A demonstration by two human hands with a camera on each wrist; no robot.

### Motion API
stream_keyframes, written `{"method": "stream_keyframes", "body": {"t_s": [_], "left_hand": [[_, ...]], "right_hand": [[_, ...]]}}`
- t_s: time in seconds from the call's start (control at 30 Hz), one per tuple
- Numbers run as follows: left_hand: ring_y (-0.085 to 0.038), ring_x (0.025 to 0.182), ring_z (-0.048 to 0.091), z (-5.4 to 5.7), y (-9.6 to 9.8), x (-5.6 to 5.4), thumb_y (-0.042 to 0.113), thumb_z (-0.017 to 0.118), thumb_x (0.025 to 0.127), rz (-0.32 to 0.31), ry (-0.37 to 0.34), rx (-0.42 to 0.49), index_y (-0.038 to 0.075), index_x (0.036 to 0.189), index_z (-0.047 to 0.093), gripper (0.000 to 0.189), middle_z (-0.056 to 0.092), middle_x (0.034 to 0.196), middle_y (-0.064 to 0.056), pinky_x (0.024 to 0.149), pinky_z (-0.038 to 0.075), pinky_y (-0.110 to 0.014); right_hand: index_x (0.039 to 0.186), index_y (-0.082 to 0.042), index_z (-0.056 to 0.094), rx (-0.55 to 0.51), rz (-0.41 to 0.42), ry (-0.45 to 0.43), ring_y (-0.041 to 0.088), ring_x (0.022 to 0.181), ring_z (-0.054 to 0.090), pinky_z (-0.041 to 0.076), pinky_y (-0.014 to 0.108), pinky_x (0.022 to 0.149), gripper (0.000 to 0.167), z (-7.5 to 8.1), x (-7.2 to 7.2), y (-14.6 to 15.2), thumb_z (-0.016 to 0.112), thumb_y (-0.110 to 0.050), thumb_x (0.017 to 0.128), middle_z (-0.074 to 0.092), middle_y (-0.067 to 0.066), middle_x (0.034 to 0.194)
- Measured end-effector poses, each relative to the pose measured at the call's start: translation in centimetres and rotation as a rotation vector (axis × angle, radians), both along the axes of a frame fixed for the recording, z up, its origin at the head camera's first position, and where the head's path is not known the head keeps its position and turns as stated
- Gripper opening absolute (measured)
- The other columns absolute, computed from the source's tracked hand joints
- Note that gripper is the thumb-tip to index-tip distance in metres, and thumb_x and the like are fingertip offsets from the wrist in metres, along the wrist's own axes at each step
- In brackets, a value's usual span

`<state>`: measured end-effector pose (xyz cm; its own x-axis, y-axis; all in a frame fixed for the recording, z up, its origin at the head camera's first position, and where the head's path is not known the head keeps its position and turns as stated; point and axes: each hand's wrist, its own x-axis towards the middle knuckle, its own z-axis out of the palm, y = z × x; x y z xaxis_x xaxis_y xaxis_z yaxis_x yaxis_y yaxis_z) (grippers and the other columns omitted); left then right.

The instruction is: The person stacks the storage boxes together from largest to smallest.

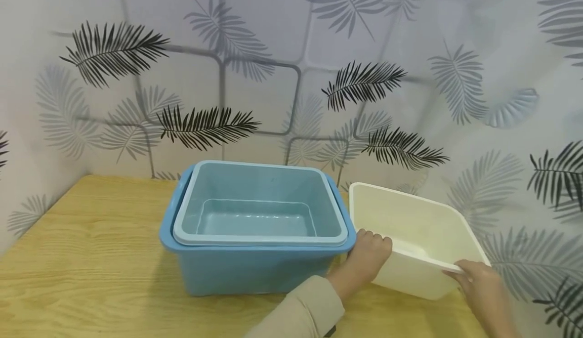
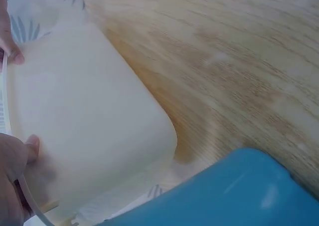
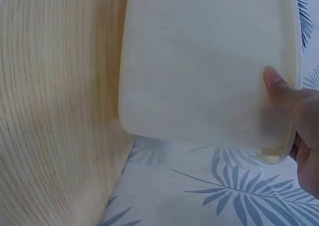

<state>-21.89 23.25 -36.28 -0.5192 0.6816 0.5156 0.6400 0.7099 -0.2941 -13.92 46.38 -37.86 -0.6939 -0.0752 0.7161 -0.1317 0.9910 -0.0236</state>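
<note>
A cream plastic bin (image 1: 410,272) stands at the right of the table, set at an angle with its mouth up. My left hand (image 1: 371,254) grips its near rim toward the left corner, thumb on the outer wall and fingers over the edge. At the near right corner my right hand (image 1: 480,277) pinches the same rim; the right wrist view shows that thumb (image 3: 279,86) flat against the outside. Just left of the cream bin sits a larger blue bin (image 1: 255,272), with a pale blue bin (image 1: 259,176) nested inside it. The left hand is right beside the blue bin's corner.
The wooden table (image 1: 82,257) extends to the left of the bins. A wall covering with a leaf pattern (image 1: 273,75) rises behind the table and along its right side, close to the cream bin. A beige sleeve (image 1: 302,310) covers the left forearm.
</note>
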Motion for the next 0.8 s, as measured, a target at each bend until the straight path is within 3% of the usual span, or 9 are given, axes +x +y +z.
{"method": "stream_keyframes", "body": {"t_s": [0.17, 0.27, 0.4, 0.53, 0.8], "left_hand": [[-0.001, 0.05, 0.036, 0.8, 0.3, 0.3, 0.019, 0.07, 0.077, -0.015, 0.039, 0.027, 0.025, 0.065, 0.05, 0.024, 0.049, 0.058, 0.015, 0.05, 0.026, -0.017], [-0.003, 0.049, 0.031, 1.2, 0.4, 0.2, 0.016, 0.069, 0.078, -0.029, 0.044, 0.038, 0.025, 0.063, 0.05, 0.025, 0.047, 0.055, 0.014, 0.047, 0.023, -0.017], [-0.003, 0.05, 0.035, 2.2, 0.2, 0.3, 0.016, 0.067, 0.079, -0.043, 0.003, 0.021, 0.024, 0.068, 0.052, 0.02, 0.049, 0.058, 0.013, 0.048, 0.025, -0.017], [-0.002, 0.051, 0.039, 3.1, 0.0, 0.3, 0.017, 0.066, 0.081, -0.044, 0.012, 0.02, 0.024, 0.07, 0.055, 0.017, 0.051, 0.059, 0.014, 0.048, 0.026, -0.017], [-0.001, 0.054, 0.047, 5.0, -0.2, -0.3, 0.015, 0.063, 0.084, -0.057, 0.056, 0.075, 0.025, 0.073, 0.058, 0.016, 0.057, 0.063, 0.014, 0.049, 0.029, -0.017]], "right_hand": [[0.07, 0.003, 0.066, 0.026, 0.021, 0.019, 0.038, 0.054, 0.058, 0.048, 0.05, 0.056, 0.039, 1.3, 0.7, 0.4, 0.067, -0.036, 0.071, 0.065, 0.019, 0.063], [0.069, 0.003, 0.065, 0.05, 0.038, 0.056, 0.037, 0.052, 0.057, 0.046, 0.049, 0.054, 0.057, 2.1, 1.0, 0.5, 0.052, -0.052, 0.077, 0.065, 0.019, 0.063], [0.068, 0.001, 0.066, 0.042, 0.031, 0.048, 0.039, 0.052, 0.057, 0.045, 0.05, 0.054, 0.052, 3.0, 1.1, 0.6, 0.056, -0.05, 0.077, 0.066, 0.018, 0.064], [0.07, -0.002, 0.066, 0.02, -0.015, -0.021, 0.042, 0.055, 0.057, 0.044, 0.054, 0.056, 0.035, 4.1, 1.3, 0.4, 0.069, -0.036, 0.073, 0.066, 0.018, 0.066], [0.072, 0.002, 0.065, 0.01, -0.058, -0.096, 0.041, 0.056, 0.055, 0.044, 0.054, 0.056, 0.033, 6.9, 1.3, 0.1, 0.07, -0.031, 0.075, 0.063, 0.023, 0.066]]}}
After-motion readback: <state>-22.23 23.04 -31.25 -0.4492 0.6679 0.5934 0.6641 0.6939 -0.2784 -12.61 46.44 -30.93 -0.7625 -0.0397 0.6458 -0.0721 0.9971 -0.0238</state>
